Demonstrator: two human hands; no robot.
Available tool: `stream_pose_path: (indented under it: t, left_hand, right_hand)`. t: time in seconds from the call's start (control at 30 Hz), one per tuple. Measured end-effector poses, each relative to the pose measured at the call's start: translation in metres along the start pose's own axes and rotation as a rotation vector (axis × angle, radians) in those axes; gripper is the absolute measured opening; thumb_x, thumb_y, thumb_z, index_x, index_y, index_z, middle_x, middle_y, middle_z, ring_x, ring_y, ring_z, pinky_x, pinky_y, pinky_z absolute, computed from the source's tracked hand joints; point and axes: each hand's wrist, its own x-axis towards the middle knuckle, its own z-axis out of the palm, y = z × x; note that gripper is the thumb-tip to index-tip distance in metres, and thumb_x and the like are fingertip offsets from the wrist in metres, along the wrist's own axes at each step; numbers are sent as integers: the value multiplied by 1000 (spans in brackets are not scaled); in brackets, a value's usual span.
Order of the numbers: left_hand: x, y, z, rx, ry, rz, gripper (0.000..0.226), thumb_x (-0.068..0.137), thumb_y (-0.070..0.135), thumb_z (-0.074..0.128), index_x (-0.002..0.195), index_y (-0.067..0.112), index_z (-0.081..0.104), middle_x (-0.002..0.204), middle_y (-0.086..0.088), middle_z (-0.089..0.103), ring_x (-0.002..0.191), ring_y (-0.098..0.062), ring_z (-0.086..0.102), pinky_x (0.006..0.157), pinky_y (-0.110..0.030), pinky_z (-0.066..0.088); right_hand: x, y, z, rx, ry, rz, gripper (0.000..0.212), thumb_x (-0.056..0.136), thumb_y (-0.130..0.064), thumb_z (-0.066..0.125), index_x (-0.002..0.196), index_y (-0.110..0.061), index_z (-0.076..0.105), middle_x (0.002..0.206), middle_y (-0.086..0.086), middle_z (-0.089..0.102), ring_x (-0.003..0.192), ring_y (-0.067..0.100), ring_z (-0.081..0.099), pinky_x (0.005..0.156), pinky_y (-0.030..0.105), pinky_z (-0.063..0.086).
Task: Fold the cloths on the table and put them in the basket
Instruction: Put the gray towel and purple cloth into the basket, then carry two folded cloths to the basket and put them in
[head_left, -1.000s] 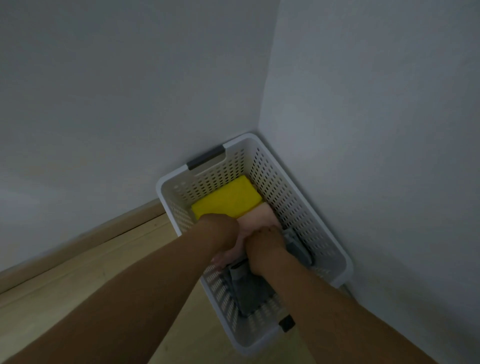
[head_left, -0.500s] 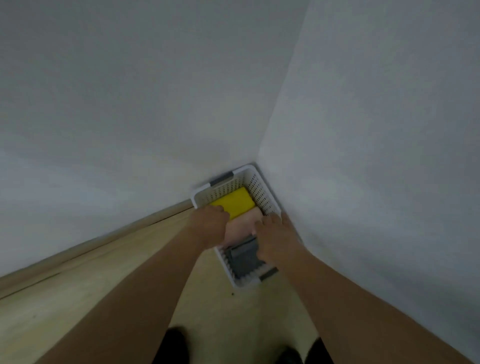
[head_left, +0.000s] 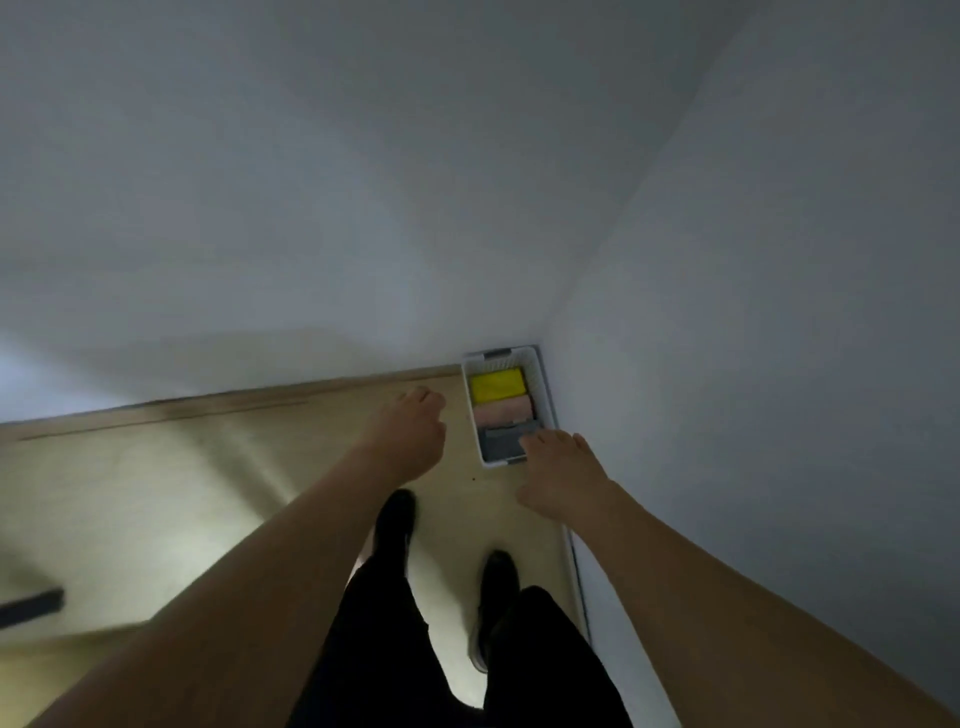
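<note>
Basket (head_left: 540, 395): white, perforated, on the wood floor (head_left: 156, 493) in the corner where two walls meet.
Cloths: three folded, in a row inside the basket; yellow cloth (head_left: 496, 386) farthest, pink cloth (head_left: 503, 412) in the middle, grey cloth (head_left: 501, 441) nearest.
Left hand (head_left: 410, 436): raised left of the basket, fingers loosely curled, holding nothing.
Right hand (head_left: 563, 475): fingers relaxed and straight, empty, overlapping the basket's near right corner in view.
Below: dark trousers, black shoes (head_left: 396, 519) on the floor.
</note>
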Motion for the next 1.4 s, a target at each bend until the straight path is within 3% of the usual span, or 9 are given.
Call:
stream_pose_path:
  t: [0.27, 0.43, 0.53, 0.67, 0.83, 0.93, 1.03, 1.17, 1.4]
  left_hand:
    - [-125, 13, 22, -166, 201, -172, 36, 97, 22, 41, 133, 15, 46, 132, -5, 49, 115, -27, 53, 90, -42, 48]
    - [-199, -2, 47, -194, 245, -247, 38, 97, 24, 42, 134, 14, 44, 134, -6, 49, 117, -27, 52, 91, -42, 49]
    - [-250, -21, 64, -220, 266, -292, 39, 98, 24, 41, 135, 13, 44, 136, -6, 48, 119, -26, 51, 94, -43, 48]
    - [-339, -57, 99, -246, 352, -324, 36, 95, 17, 43, 130, 10, 47, 134, -7, 48, 113, -27, 54, 90, -41, 49]
    - [-458, -97, 152, -290, 425, -466, 31, 89, 12, 47, 120, 9, 51, 126, -9, 50, 100, -32, 57, 78, -43, 51]
    - [-523, -109, 182, -289, 456, -543, 39, 90, 12, 48, 129, 8, 50, 131, -10, 50, 108, -32, 57, 84, -42, 50]
    - [-569, -104, 205, -363, 489, -654, 40, 93, 14, 46, 133, 9, 48, 131, -9, 49, 115, -30, 54, 92, -41, 47]
    - [-619, -73, 232, -449, 515, -851, 37, 94, 19, 43, 131, 12, 48, 126, -8, 50, 113, -30, 54, 89, -44, 48]
    - [-704, -26, 292, -470, 464, -925, 40, 95, 19, 39, 135, 14, 42, 136, -2, 43, 118, -26, 50, 92, -44, 47]
  right_hand:
    - [-70, -36, 10, -22, -49, -124, 60, 88, -31, 54, 142, -11, 37, 144, 9, 41, 130, 26, 41, 109, 36, 34]
    - [-98, -78, 47, -44, -93, -163, 55, 74, -39, 50, 126, -20, 48, 122, 5, 56, 108, 25, 55, 90, 37, 49]
    - [-121, -107, 79, -90, -153, -204, 50, 81, -34, 53, 128, -17, 47, 124, 3, 52, 110, 22, 53, 87, 30, 46]
    - [-163, -160, 128, -139, -179, -234, 41, 85, -30, 54, 122, -12, 47, 120, 9, 54, 108, 24, 53, 89, 32, 46]
    - [-220, -226, 203, -228, -195, -359, 63, 92, -30, 52, 147, -12, 29, 147, 9, 37, 134, 24, 37, 105, 28, 30]
    - [-260, -257, 247, -268, -248, -433, 65, 94, -29, 51, 150, -13, 22, 151, 7, 30, 138, 22, 30, 108, 26, 26]
    - [-285, -270, 278, -361, -247, -501, 64, 91, -28, 51, 149, -14, 26, 150, 7, 33, 138, 23, 33, 110, 31, 30]
    - [-312, -274, 309, -457, -248, -579, 66, 91, -28, 51, 151, -17, 24, 150, 5, 33, 138, 23, 33, 110, 33, 31]
    - [-364, -273, 365, -489, -297, -625, 65, 91, -27, 51, 150, -19, 26, 151, 4, 32, 135, 23, 37, 105, 34, 35]
